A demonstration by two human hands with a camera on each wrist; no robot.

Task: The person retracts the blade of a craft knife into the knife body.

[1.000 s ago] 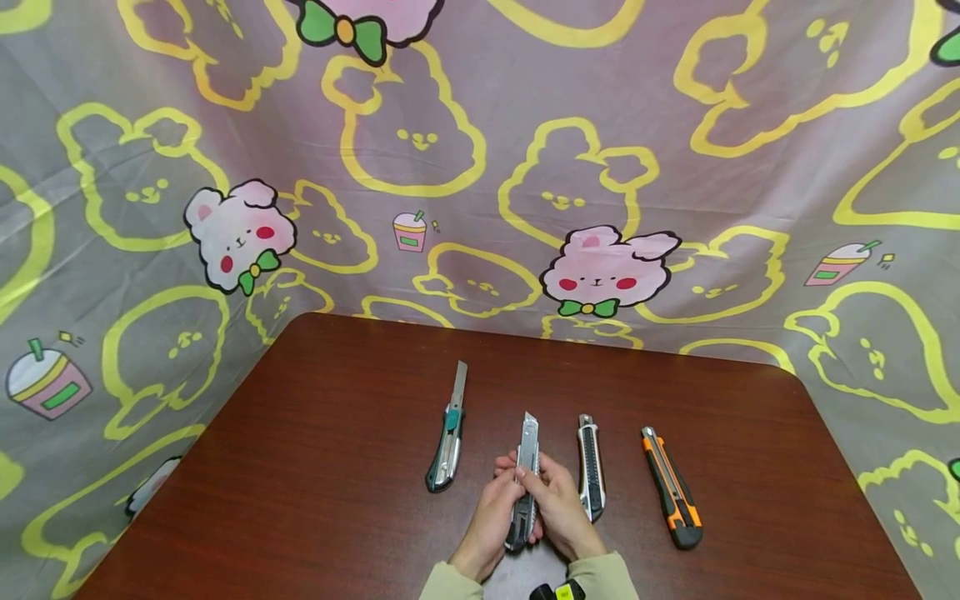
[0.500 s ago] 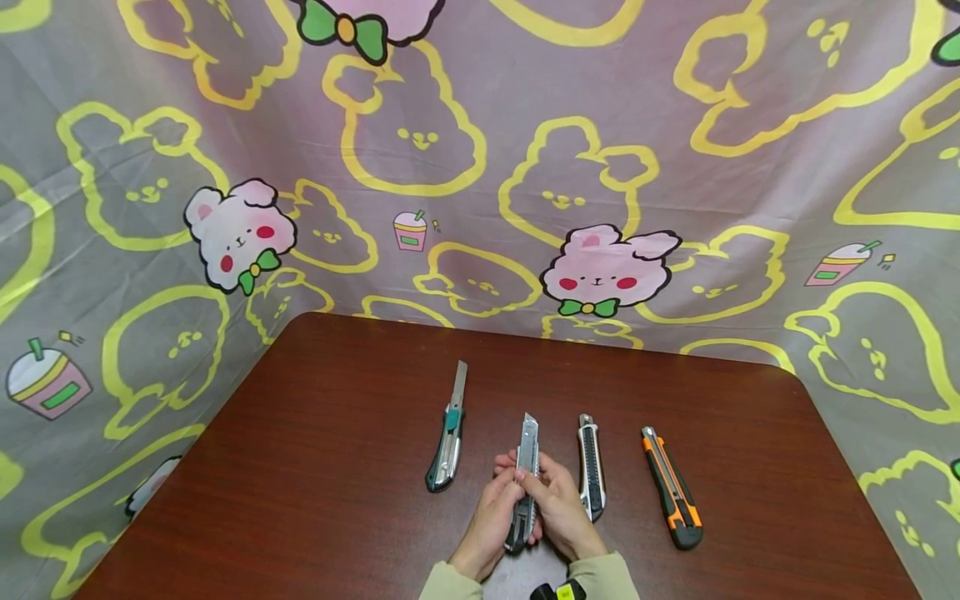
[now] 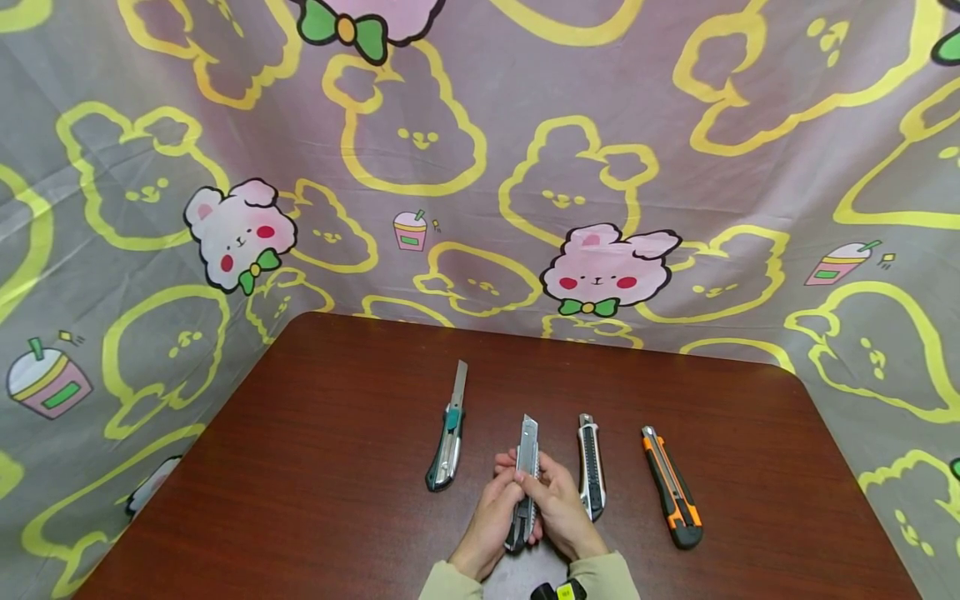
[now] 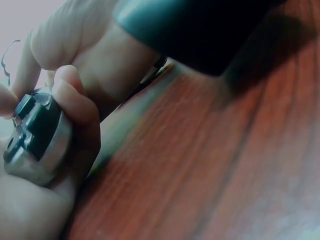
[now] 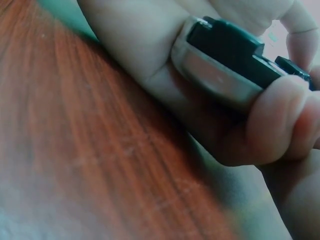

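Near the front of the table, my left hand (image 3: pixel 489 515) and right hand (image 3: pixel 564 510) together hold a silver and black snap-off utility knife (image 3: pixel 528 454). Its slanted tip points away from me, toward the back. Thumbs meet on the upper face of the handle, and fingers curl beneath it. The left wrist view shows the butt of the utility knife (image 4: pixel 47 132) with curled fingers (image 4: pixel 80 107) against its side. From the right wrist, the black and silver handle (image 5: pixel 220 70) lies across the palm, fingertips (image 5: pixel 280 112) bent up over its edge. The palms hide much of the handle.
A teal and silver utility knife (image 3: pixel 448 442), long blade out, lies to the left on the brown table (image 3: pixel 315 467). To the right lie a white and black one (image 3: pixel 591 471) and an orange and black one (image 3: pixel 671 487). Patterned cloth (image 3: pixel 480 167) hangs behind.
The tip of the held utility knife sits very slightly lower in the head view than a second ago. Both hands keep nearly the same place and grip; the other knives have not moved.
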